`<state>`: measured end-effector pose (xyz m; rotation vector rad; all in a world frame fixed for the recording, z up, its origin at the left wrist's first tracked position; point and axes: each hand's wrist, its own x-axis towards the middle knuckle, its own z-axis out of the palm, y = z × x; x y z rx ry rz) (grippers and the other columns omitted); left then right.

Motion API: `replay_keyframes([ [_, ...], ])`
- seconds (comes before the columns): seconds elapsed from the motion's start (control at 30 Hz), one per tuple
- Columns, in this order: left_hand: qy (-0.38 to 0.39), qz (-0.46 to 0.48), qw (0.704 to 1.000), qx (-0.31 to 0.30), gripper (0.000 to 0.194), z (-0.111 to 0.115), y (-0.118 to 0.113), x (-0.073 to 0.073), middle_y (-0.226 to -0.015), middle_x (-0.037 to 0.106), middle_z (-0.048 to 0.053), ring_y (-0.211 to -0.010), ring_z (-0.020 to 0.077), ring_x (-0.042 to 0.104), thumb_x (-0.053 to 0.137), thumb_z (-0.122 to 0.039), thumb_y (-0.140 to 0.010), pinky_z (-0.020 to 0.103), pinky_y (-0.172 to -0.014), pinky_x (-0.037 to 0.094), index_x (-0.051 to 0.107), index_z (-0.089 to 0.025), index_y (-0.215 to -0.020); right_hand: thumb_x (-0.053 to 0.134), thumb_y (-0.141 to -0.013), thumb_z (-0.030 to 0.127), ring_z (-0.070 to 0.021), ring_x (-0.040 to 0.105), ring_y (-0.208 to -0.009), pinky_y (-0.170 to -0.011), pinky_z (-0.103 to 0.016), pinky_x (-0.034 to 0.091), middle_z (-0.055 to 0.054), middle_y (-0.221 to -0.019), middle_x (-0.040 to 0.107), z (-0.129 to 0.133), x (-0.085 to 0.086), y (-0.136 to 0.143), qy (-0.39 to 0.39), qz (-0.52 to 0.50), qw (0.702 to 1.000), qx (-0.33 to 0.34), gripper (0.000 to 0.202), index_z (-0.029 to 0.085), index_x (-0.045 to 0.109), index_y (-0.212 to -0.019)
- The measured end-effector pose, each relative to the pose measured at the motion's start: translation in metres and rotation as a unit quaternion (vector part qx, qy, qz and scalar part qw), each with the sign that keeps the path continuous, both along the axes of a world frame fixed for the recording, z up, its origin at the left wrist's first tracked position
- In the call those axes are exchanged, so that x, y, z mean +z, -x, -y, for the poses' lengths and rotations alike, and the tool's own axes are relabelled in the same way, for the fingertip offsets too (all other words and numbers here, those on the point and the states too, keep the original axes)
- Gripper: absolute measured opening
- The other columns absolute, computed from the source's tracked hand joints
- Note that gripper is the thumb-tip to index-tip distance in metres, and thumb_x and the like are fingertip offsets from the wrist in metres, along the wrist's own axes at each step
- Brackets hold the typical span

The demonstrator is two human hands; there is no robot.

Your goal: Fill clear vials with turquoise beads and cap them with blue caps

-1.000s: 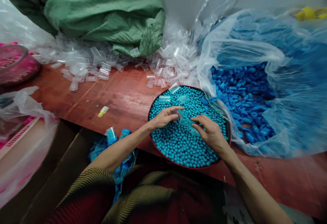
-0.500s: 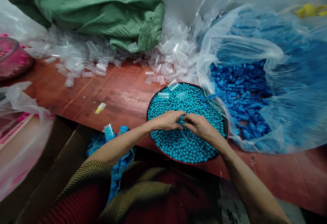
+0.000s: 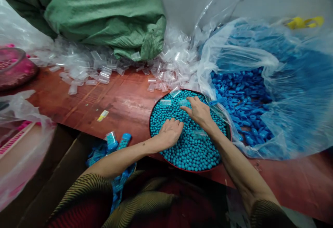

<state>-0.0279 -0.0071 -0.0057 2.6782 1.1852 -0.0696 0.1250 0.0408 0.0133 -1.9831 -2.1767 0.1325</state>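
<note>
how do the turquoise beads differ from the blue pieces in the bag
The beads are round, while the blue pieces are elongated. The beads are turquoise; the blue pieces are a deeper blue. The beads sit in a round tray; the blue pieces mostly lie in an open plastic bag. Both are loose, in large numbers.

You had a low lane over the table [image 3: 125, 104] left of the tray [image 3: 229, 132], interrupted by a flat label [image 3: 103, 115]. Clear tubes [image 3: 173, 69] and the green sack [image 3: 109, 16] blocked the far side; the plastic bag [image 3: 299, 113] crowded the tray's right.
</note>
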Motion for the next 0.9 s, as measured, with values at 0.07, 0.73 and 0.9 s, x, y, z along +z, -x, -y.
replay_keyframes([
  [0.07,0.011,0.01,1.0,-0.001,0.02,-0.002,0.002,-0.004,-0.103,0.056,0.012,-0.099,0.0264,0.05,0.043,-0.012,-0.083,0.041,-0.083,0.046,0.052,-0.014,-0.101,0.055,-0.086,0.045,-0.026,0.062,-0.094,-0.069,-0.03,0.045,-0.015,-0.114,0.06,-0.02,-0.004,0.006,0.024,0.035,0.999,-0.022,0.041,0.015,0.057,-0.114],
  [0.73,0.05,0.11,0.993,-0.015,0.064,-0.007,-0.005,-0.012,-0.124,0.05,0.019,-0.114,0.0303,0.048,0.049,-0.02,-0.08,0.048,-0.093,0.042,0.023,-0.007,-0.137,0.051,-0.087,0.022,-0.023,0.061,-0.095,-0.085,-0.034,0.047,-0.01,-0.1,0.067,0.067,-0.024,-0.044,0.025,-0.113,0.985,0.13,0.027,0.018,0.064,-0.111],
  [0.9,0.056,0.0,0.998,-0.019,0.047,-0.009,-0.012,0.007,-0.118,0.052,0.016,-0.105,0.0302,0.048,0.047,-0.016,-0.078,0.048,-0.086,0.043,0.04,-0.011,-0.124,0.058,-0.084,0.041,-0.0274,0.062,-0.089,-0.069,-0.034,0.047,-0.012,-0.099,0.064,0.088,-0.011,-0.063,0.113,0.067,0.989,0.069,0.043,0.019,0.057,-0.12],
])
